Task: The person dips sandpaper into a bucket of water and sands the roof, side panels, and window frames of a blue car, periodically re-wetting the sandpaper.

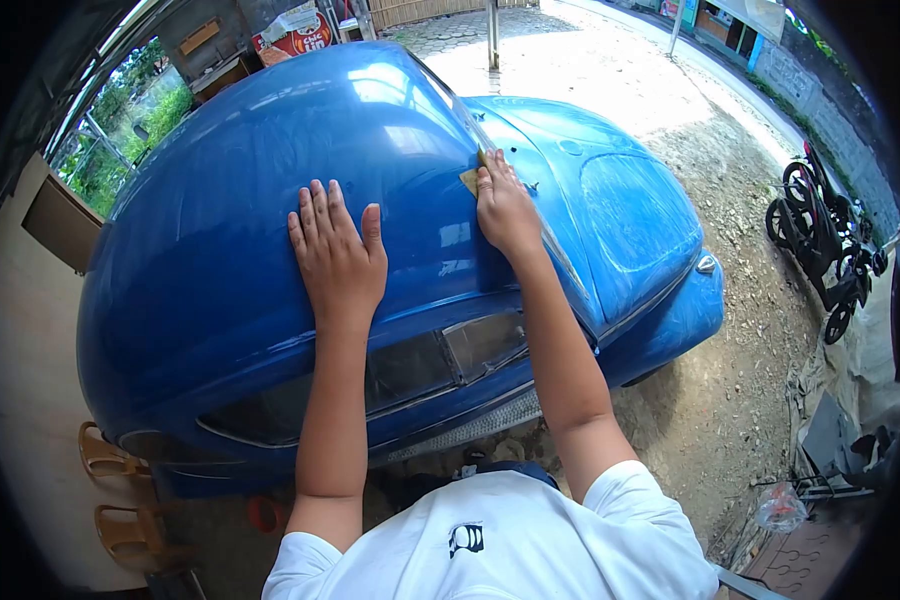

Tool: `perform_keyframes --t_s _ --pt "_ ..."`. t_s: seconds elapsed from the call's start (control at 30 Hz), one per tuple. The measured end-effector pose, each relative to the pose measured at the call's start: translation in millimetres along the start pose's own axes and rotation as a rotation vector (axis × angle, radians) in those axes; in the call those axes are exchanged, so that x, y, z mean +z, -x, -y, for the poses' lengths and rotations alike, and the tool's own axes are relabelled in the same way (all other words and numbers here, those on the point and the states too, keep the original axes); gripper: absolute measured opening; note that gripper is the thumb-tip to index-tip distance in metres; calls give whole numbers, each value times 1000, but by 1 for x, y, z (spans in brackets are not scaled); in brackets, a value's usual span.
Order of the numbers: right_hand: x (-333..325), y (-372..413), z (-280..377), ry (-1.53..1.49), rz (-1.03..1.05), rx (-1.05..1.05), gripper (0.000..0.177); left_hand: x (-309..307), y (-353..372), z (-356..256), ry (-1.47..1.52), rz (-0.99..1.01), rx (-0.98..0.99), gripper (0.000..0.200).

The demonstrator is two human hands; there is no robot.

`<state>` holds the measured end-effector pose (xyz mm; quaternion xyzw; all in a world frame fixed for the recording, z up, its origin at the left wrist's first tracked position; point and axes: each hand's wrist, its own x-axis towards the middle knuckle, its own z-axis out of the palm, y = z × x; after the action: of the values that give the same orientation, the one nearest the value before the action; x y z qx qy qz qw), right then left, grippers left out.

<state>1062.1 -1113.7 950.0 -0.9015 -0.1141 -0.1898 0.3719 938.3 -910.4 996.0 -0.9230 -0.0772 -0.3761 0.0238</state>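
Observation:
A blue rounded car point(220, 220) with a glossy roof stands directly before me. My left hand point(338, 260) lies flat on the roof, its fingers stretched out and nothing in it. Near the roof's front edge, above the windshield, my right hand point(507, 212) presses a small yellow-brown piece of sandpaper point(469, 181) against the paint. Part of that sheet is hidden under the fingers. Whitish, dusty streaks show on the car's hood point(635, 210).
Side windows point(407, 372) run below my forearms. Motorbikes point(820, 225) are parked at the right on gravel ground point(740, 290). Brown plastic chairs point(120, 530) and a red bucket point(265, 514) sit at lower left. A post point(493, 35) rises beyond the car.

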Motion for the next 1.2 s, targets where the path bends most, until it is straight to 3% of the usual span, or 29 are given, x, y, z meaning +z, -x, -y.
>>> perform_keyframes --t_s 0.13,0.23,0.3,0.37,0.4,0.5,0.57,0.6,0.7,0.83,0.97,1.03,1.1,1.2 --pt "5 70 76 40 77 -547 56 1 -6 1 161 -62 -15 74" --pt "-13 60 64 -21 166 -538 55 -24 4 12 565 -89 1 73" --pt "-12 33 38 32 69 -331 54 -45 -4 28 623 -95 -9 68" --pt "2 20 36 105 -47 -87 55 -60 2 70 413 -21 -68 62" --pt "13 23 44 109 -109 -72 55 -59 1 91 292 -38 -81 55" --pt "28 64 116 110 -72 -408 55 -44 3 132 113 -45 -153 55" --pt "35 104 154 28 55 -650 55 -41 7 142 93 -46 -152 54" --pt "35 110 157 28 135 -676 55 -43 9 140 96 -54 -150 54" --pt "26 95 145 79 88 -622 54 -43 12 135 47 -59 -131 53" --pt "43 67 140 206 -163 -266 54 -39 14 126 17 -107 -182 53" --pt "58 117 206 63 93 -657 55 -41 16 134 29 -195 -284 48" --pt "53 120 211 34 174 -727 54 -44 15 146 218 -235 -300 47" --pt "43 101 195 96 167 -691 53 -55 13 160 210 -151 -291 45" --pt "38 45 130 204 -111 -198 55 -64 10 178 222 -153 -200 39"
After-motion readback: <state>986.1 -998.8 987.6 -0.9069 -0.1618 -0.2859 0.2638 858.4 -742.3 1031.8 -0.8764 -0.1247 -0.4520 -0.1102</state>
